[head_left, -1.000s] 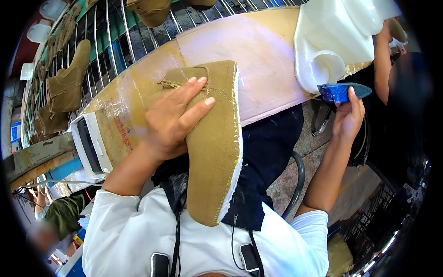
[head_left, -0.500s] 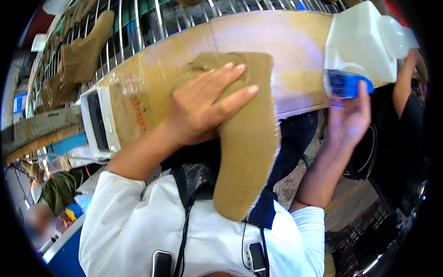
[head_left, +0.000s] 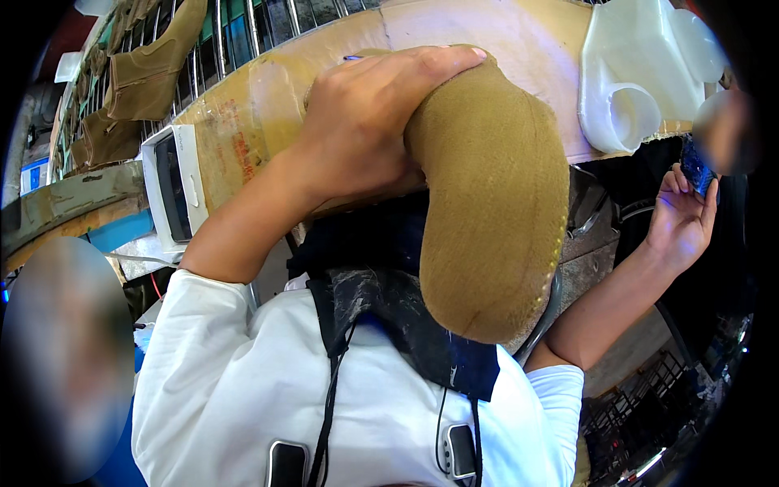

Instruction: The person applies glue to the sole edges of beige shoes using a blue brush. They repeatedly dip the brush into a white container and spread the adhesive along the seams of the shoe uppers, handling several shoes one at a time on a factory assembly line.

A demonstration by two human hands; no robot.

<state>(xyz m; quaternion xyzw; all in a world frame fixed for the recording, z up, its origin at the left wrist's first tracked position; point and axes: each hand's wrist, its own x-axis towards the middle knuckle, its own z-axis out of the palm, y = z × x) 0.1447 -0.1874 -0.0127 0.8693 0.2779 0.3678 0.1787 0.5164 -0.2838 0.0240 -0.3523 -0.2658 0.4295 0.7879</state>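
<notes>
A tan fabric boot (head_left: 495,203) is tilted up off the bench with its rounded toe toward me. Light stitches run along its lower right edge. My left hand (head_left: 361,114) is closed around its upper part, thumb stretched over the top; the fingers' far ends are hidden. Out to the right, my right hand (head_left: 682,219) pinches a blue brush (head_left: 696,166) between thumb and fingers, away from the boot. Between them, at the bench's right end, stands a white plastic container (head_left: 641,57) with a round open mouth.
Brown cardboard (head_left: 503,24) covers the bench. A white box with a dark window (head_left: 173,191) sits at its left end. More tan boots (head_left: 150,69) stand by the metal bars (head_left: 251,32) at far left. People are nearby on both sides.
My left hand has lifted and turned the boot, which lay flat, so its toe faces me. My right hand has carried the blue brush from the white container outward to the right.
</notes>
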